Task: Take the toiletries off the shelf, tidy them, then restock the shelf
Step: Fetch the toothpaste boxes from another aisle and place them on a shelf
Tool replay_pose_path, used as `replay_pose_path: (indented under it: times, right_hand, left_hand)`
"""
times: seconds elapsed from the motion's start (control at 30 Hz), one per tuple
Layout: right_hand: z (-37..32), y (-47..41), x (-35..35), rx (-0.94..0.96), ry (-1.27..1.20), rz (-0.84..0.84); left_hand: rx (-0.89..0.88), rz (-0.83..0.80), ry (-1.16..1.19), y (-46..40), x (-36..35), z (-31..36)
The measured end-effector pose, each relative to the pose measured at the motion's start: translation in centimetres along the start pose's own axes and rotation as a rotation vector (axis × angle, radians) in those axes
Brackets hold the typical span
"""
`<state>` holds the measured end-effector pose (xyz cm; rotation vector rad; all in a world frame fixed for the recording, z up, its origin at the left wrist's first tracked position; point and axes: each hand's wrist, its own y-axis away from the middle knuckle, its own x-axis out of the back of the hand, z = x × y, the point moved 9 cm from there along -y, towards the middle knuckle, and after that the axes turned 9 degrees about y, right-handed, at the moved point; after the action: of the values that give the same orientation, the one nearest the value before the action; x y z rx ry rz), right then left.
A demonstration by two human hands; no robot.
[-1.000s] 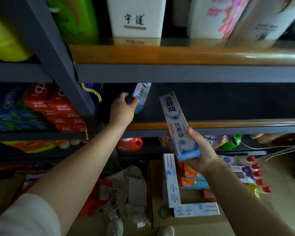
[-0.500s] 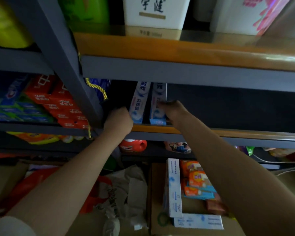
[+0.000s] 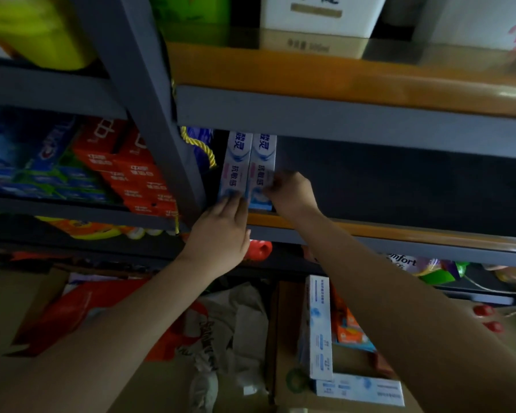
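Two white-and-blue toothpaste boxes stand upright side by side at the left end of the middle shelf [image 3: 399, 231]. My left hand [image 3: 221, 236] presses straight fingers against the bottom of the left toothpaste box [image 3: 236, 162]. My right hand [image 3: 292, 195] curls its fingers round the lower right edge of the right toothpaste box [image 3: 262, 155]. To the right of the boxes the shelf is dark and bare.
A grey shelf post [image 3: 149, 99] stands just left of the boxes, with a yellow cord [image 3: 200, 144] hanging by it. Red toothpaste cartons [image 3: 131, 171] fill the left bay. Below, a cardboard box [image 3: 283, 338] holds more toothpaste boxes [image 3: 319, 326]. Bottles stand on the upper shelf [image 3: 340, 76].
My right hand carried its box up from waist height and stood it beside the first one. My left hand let go of the left box and now presses its base with straight fingers.
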<state>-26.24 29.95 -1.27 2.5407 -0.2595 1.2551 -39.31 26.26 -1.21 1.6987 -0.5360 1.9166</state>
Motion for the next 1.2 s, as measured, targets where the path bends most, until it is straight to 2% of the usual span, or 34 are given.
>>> replay_pose_path:
  times: [0.27, 0.5, 0.57, 0.7, 0.77, 0.8, 0.87, 0.93, 1.0, 1.1, 1.2]
  right_hand:
    - [-1.1, 0.9, -1.1, -0.053, 0.112, -0.038]
    - [-1.4, 2.6, -0.9, -0.093, 0.277, 0.021]
    - [-2.1, 3.0, -0.9, -0.035, 0.345, 0.046]
    - [-2.9, 4.4, -1.4, 0.203, 0.513, 0.125]
    - [-2.4, 5.1, -1.5, 0.255, 0.518, 0.118]
    - [-2.4, 5.6, -1.0, 0.279, 0.476, 0.147]
    - [-2.1, 7.7, 1.0, 0.355, 0.364, 0.335]
    - [0.6, 10.3, 2.4, 0.329, 0.292, 0.498]
    - [6.2, 12.0, 1.2, 0.149, 0.185, 0.417]
    - [17.0, 14.8, -4.1, -0.277, 0.172, 0.057]
    - [23.6, 19.0, -9.9, -0.511, 0.261, -0.279]
  left_hand:
    - [-0.034, -0.027, -0.065, 0.7, -0.2, -0.1]
    - [-0.108, -0.047, -0.078, 1.1, 0.1, 0.0]
    - [-0.121, -0.051, -0.07, 1.3, 0.1, 0.0]
    - [-0.14, -0.036, -0.013, 1.7, 0.2, 0.1]
    - [-0.127, -0.019, 0.035, 1.9, 0.7, 0.1]
    - [-0.127, 0.002, 0.055, 2.1, 1.0, 0.2]
    - [-0.166, 0.057, 0.111, 2.9, 1.3, 1.1]
    - [-0.235, 0.1, 0.188, 4.2, 0.7, 2.6]
    - [-0.294, 0.077, 0.26, 5.7, -1.3, 4.4]
    - [-0.299, -0.074, 0.343, 7.4, -6.2, 6.5]
    - [-0.232, -0.239, 0.413, 8.4, -11.4, 7.4]
